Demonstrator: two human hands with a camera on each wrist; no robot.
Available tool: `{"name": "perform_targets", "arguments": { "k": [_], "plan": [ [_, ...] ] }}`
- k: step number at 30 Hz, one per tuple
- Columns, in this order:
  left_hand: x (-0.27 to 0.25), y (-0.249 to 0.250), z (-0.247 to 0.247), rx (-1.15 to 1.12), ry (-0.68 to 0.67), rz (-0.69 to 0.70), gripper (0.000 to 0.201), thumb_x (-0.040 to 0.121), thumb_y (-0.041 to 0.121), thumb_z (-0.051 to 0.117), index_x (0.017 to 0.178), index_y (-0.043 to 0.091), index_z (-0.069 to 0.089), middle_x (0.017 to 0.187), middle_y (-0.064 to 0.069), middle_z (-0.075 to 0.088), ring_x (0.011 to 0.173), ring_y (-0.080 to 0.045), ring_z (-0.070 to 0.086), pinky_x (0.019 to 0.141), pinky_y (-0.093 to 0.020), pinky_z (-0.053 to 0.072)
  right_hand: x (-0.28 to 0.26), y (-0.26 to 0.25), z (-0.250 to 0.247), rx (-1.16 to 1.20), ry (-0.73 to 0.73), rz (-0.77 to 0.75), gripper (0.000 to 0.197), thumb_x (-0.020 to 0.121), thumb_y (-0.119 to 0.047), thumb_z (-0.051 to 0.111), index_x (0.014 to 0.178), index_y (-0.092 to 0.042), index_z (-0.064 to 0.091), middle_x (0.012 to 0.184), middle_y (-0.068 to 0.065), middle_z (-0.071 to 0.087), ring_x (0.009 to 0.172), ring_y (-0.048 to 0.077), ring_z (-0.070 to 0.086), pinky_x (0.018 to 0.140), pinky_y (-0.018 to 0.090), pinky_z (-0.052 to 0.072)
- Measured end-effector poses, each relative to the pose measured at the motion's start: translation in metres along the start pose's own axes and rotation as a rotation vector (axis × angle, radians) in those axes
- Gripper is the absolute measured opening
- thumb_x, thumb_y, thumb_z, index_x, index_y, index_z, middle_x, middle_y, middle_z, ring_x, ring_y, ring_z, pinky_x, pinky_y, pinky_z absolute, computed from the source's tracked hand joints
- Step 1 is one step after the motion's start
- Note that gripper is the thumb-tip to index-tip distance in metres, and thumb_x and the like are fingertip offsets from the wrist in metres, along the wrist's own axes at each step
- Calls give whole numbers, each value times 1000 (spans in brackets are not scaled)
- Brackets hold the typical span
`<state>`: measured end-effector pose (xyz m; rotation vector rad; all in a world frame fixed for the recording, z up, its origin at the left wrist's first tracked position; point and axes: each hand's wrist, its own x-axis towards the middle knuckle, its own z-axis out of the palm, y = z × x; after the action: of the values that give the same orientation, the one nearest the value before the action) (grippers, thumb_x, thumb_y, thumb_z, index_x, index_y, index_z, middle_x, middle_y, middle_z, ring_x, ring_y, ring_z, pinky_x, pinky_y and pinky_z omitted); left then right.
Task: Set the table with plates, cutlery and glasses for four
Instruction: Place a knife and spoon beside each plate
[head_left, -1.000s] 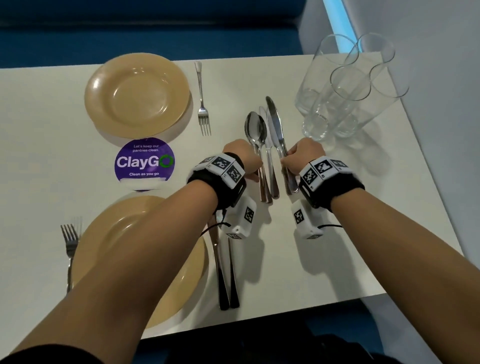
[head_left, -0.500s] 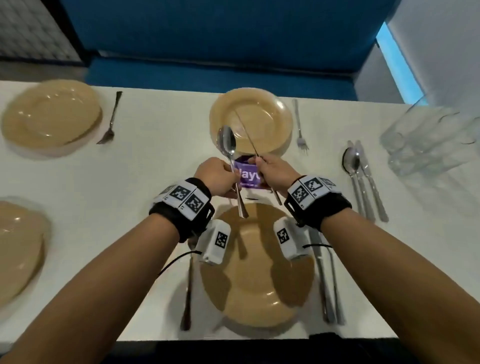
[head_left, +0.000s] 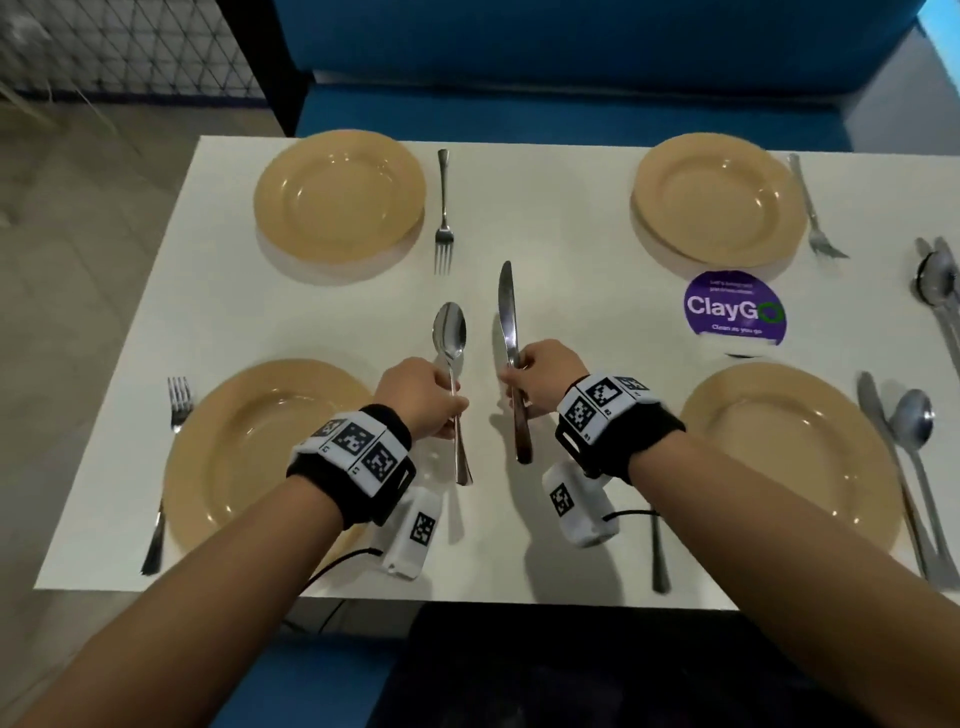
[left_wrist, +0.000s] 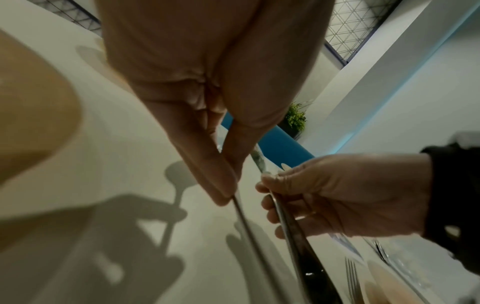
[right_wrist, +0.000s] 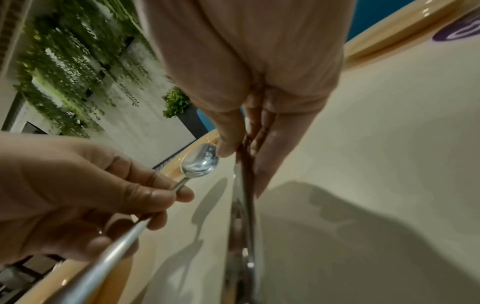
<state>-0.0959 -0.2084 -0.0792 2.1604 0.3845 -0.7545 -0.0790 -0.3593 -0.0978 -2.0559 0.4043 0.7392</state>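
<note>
White and flat, the surface (head_left: 561, 218) holds four tan plates. Left hand (head_left: 423, 397) fingers (left_wrist: 221, 185) pinch a spoon (head_left: 451, 332) by its handle, with the bowl sticking out past them. Right hand (head_left: 543, 379) fingers (right_wrist: 267, 156) curl around a knife (head_left: 508, 317), blade pointing away past them.

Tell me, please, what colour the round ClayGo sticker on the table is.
The sticker is purple with white lettering and a green ring as its final letter; the head view shows it best.

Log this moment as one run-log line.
left hand: holds spoon | right hand: holds knife | both above table | four plates down
</note>
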Motion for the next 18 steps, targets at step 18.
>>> {"name": "perform_targets", "arguments": {
  "k": [18],
  "plan": [
    [-21,-46,-34,-94,28,14,24,85,6,66,65,12,52,86,-21,71,77,-34,71,79,-46,58,-17,-9,97,-284,-103,39,24,76,-22,77,81,-2,65,89,14,72,83,27,70,78,37,58]
  ]
}}
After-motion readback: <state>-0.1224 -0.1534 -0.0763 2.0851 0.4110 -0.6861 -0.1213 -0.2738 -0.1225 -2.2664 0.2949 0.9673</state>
